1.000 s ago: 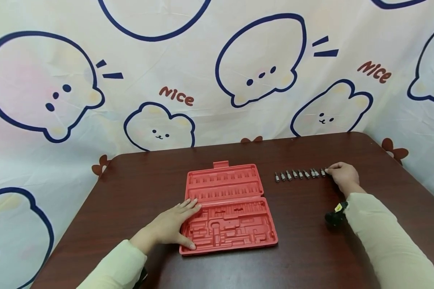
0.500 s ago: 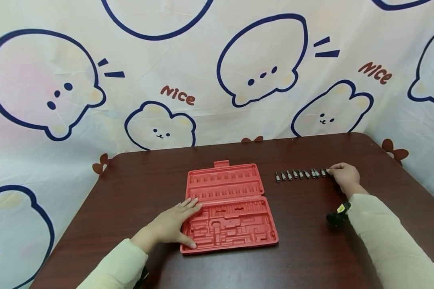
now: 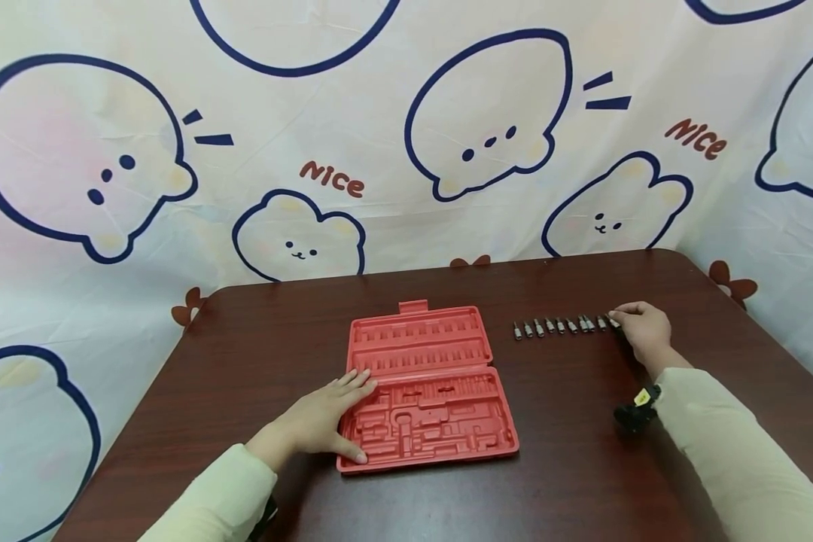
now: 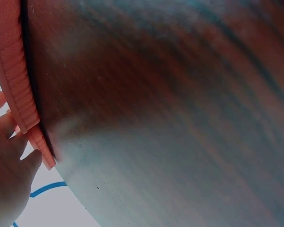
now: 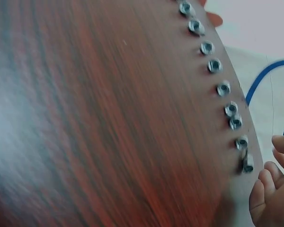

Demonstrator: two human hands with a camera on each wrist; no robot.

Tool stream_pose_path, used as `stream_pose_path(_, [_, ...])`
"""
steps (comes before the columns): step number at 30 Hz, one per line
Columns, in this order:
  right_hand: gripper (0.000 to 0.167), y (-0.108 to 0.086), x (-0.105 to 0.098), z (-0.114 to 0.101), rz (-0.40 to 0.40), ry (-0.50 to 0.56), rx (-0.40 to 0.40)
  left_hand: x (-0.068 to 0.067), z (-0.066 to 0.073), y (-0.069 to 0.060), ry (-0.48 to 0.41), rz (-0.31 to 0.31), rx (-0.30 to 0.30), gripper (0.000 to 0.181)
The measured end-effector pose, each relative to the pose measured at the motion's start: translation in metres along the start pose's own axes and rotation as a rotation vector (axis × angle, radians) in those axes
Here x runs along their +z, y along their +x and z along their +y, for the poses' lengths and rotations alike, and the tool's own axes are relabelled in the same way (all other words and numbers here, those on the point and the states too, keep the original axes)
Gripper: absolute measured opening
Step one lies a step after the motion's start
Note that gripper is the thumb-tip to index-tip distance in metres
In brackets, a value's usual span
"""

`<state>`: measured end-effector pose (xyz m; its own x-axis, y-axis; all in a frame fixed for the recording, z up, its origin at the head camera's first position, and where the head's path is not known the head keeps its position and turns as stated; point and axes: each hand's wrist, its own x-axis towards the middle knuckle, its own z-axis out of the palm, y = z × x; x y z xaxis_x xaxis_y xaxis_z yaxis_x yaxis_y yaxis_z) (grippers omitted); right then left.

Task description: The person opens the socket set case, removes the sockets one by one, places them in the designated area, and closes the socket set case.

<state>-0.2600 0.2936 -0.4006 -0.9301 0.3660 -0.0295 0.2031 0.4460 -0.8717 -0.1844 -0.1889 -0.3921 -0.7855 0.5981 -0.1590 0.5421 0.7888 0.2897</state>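
An opened red plastic tool case (image 3: 440, 418) lies on the table, its moulded slots facing up. My left hand (image 3: 318, 418) rests on its left side, fingers spread and thumb over the near left corner. To the right, several small silver socket bits (image 3: 561, 327) stretch in a row. My right hand (image 3: 644, 331) is at the right end of that row, fingertips close over the last socket bit (image 3: 613, 322). In the right wrist view this end bit (image 5: 247, 165) appears apart from the partly curled fingers (image 5: 258, 189); contact is hard to judge.
The dark brown wooden table (image 3: 555, 482) carries the case and the bits. Behind it hangs a white cloth (image 3: 379, 135) with cartoon outlines. In the left wrist view, the case's ribbed edge (image 4: 14, 71) shows beside the left hand.
My right hand has shifted slightly at the row's end, and more of the last socket bit shows beneath its fingertips. The left hand and the case have stayed in place.
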Motion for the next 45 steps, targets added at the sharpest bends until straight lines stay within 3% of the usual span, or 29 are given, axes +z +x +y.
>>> stream_pose_path(11, [0.032, -0.012, 0.041, -0.031, -0.113, 0.069, -0.094, 0.001, -0.003, 0.001, -0.006, 0.003, -0.011, 0.102])
stream_pose_path(22, [0.035, -0.029, 0.094, -0.064, -0.394, 0.213, -0.047, 0.0, -0.002, 0.001, -0.013, -0.001, -0.007, 0.102])
stream_pose_path(27, [0.041, -0.036, 0.117, -0.074, -0.481, 0.198, 0.007, 0.0, -0.002, 0.001, -0.012, 0.002, -0.004, 0.102])
stream_pose_path(35, [0.048, -0.042, 0.14, -0.074, -0.508, 0.118, 0.057, 0.003, 0.0, 0.003, -0.024, -0.005, 0.016, 0.101])
stream_pose_path(45, [0.047, -0.037, 0.149, -0.083, -0.529, 0.234, 0.101, 0.002, -0.002, -0.002, -0.003, 0.027, -0.001, 0.101])
